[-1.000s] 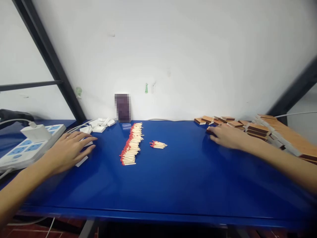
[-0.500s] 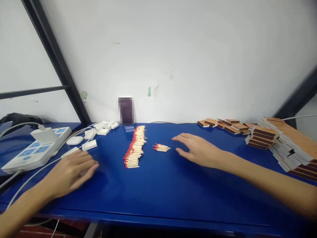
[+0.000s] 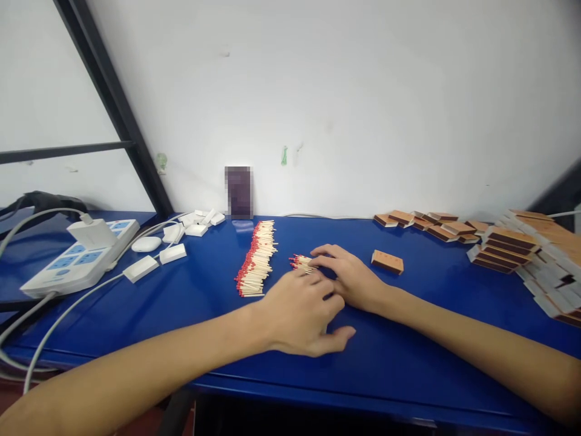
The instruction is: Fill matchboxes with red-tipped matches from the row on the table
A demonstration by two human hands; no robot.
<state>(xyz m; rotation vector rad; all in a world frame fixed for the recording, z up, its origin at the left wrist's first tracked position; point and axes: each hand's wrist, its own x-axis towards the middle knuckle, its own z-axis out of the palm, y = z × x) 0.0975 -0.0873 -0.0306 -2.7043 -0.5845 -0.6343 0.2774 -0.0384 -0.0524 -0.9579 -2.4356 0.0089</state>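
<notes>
A small bunch of red-tipped matches lies on the blue table, partly covered by my hands. My right hand reaches over it from the right, fingers stretched out and their tips at the sticks; its thumb is hidden behind the left hand. In front of the bunch my left hand has its thumb apart from loosely bent fingers, with nothing visible in it. To the left runs a long row of matches, heads mostly leftward. A closed matchbox lies right of my right hand.
Several matchboxes lie along the wall, with stacked matchboxes at the right. White trays, a white oval case, cables and a power strip occupy the left. A blurred dark rectangle leans against the wall.
My left hand has moved from the white trays to the small bunch of matches. My right hand has shifted left onto the bunch. A matchbox now shows to its right.
</notes>
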